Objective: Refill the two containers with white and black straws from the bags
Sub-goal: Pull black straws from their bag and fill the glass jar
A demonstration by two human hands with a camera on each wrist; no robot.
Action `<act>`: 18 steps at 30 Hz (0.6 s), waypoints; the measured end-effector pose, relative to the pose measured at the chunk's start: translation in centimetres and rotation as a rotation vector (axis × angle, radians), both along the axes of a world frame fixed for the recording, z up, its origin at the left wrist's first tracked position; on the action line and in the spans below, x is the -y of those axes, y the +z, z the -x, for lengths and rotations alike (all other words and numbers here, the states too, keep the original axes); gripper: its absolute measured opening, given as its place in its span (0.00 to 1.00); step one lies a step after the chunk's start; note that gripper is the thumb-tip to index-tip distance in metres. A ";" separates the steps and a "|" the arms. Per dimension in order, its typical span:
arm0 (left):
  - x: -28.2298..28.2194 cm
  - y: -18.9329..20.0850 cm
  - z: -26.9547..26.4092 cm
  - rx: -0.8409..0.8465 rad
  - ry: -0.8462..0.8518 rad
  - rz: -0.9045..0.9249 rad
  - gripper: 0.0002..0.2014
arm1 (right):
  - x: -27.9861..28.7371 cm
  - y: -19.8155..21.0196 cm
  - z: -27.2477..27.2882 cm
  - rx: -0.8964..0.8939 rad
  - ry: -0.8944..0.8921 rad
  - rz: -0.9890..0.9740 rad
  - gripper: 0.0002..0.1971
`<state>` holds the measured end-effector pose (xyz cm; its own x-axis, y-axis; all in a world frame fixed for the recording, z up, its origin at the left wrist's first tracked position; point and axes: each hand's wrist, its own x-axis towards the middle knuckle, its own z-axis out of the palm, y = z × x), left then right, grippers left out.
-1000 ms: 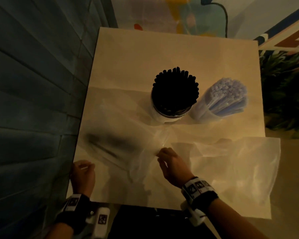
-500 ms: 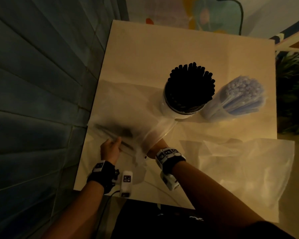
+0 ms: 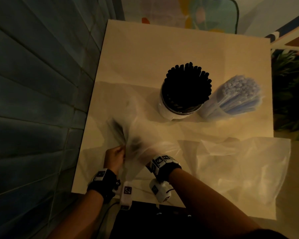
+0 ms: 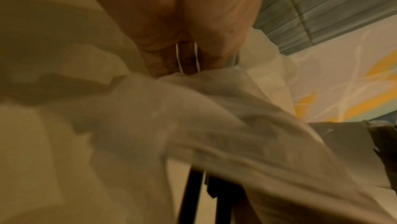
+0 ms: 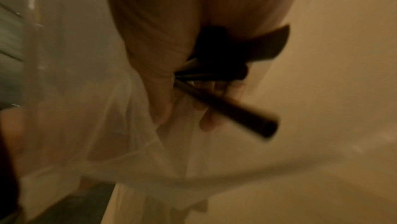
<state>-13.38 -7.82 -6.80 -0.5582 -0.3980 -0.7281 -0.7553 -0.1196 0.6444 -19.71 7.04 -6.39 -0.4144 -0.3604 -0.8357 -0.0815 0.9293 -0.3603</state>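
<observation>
The left hand [image 3: 114,156] pinches the edge of a clear bag [image 3: 138,135]. The right hand [image 5: 171,57], inside that bag, grips black straws [image 5: 225,107]. The bag lies on a pale table [image 3: 145,54], nearer the person than the black-straw container [image 3: 176,109]. The white-straw container [image 3: 235,99] stands just right of it. A blue plank wall [image 3: 33,100] runs along the table's left side, with a painted wall [image 3: 188,11] beyond.

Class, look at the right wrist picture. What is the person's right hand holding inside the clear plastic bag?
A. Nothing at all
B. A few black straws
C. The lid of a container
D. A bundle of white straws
B: in the right wrist view, the right hand has its fingers curled round a few black straws, which fan out of its grip inside the clear bag.
</observation>
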 end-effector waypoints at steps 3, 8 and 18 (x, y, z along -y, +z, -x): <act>0.1 -0.3 0.2 -0.015 0.009 0.014 0.10 | -0.3 0.3 0.2 0.115 0.005 0.026 0.32; 1.0 -0.1 0.8 -0.044 0.112 0.029 0.08 | -2.1 1.3 0.5 0.169 -0.199 0.117 0.13; 2.9 -0.8 2.7 -0.030 0.210 0.204 0.13 | -10.8 5.9 -0.4 0.143 -0.267 0.287 0.12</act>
<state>-16.06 -10.74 -7.56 -0.4683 -0.6437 -0.6052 -0.7079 -0.1365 0.6930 -19.33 17.83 -0.50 -0.4115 -0.4827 -0.7731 0.2185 0.7713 -0.5978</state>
